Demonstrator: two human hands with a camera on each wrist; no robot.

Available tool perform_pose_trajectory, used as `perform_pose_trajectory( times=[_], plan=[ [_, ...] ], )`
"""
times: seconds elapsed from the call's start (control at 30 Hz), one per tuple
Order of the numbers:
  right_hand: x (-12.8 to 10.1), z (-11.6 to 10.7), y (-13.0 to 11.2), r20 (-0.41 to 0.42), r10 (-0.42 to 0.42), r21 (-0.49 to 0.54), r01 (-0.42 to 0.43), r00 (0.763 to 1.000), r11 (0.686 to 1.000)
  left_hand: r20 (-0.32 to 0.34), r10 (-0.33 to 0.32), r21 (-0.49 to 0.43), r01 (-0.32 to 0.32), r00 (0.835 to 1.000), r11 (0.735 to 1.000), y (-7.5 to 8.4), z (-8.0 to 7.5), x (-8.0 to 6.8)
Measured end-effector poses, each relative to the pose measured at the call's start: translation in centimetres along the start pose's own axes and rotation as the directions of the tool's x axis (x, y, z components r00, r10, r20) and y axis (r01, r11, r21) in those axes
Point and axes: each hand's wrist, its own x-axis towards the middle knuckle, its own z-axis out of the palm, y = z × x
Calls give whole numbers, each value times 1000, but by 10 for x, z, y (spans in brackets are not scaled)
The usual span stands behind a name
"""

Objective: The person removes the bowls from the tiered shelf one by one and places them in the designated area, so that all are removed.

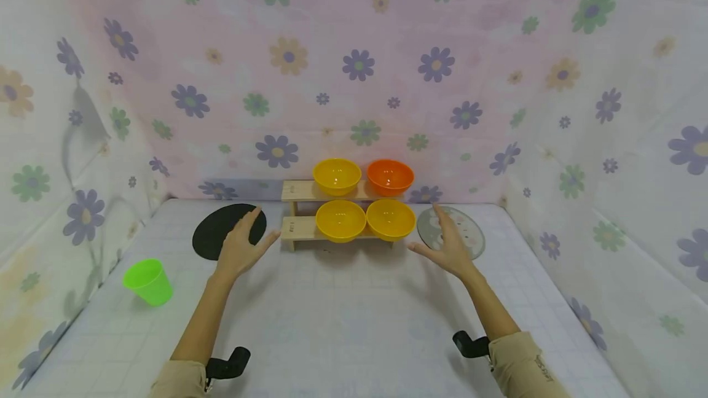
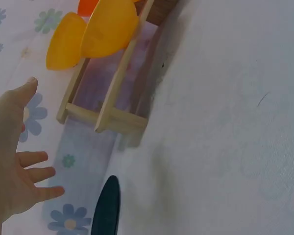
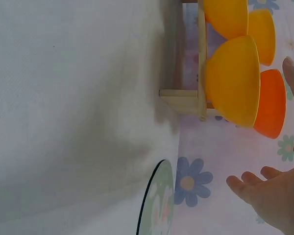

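I saw bare table [image 1: 343, 318] before the wooden rack [image 1: 294, 227] of bowls [image 1: 340, 220]. My left hand [image 1: 240, 247] and right hand [image 1: 448, 244] flanked it, fingers spread, holding nothing, touching nothing.

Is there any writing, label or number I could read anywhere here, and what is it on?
No text here can be read.
Small dark mark on the end of the wooden rack: too small to read.
Faint mark on the right sleeve: too blurred to read.
Bowls, green cup, black mat, patterned plate: no writing seen.
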Motion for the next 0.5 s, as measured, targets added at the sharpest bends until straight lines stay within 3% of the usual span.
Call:
perform_pose_trajectory(
  times=[0.1, 0.2, 0.33, 0.5],
  plan=[
    [7, 6, 3, 24, 9, 71, -11, 1000, 997, -39, 37, -141, -42, 999, 989, -2, 15, 4],
    [12, 13, 5, 47, 42, 131, -48, 998, 990, -91, 42, -222, -61, 995, 973, -2, 29, 8],
    [16, 22, 4, 81, 80, 207, -95, 994, 974, -106, -9, -293, -22, 994, 956, -1, 45, 12],
    [15, 23, -17, 98, 81, 277, -106, 992, 955, -93, -76, -376, 36, 993, 926, -1, 64, 16]
  ],
)
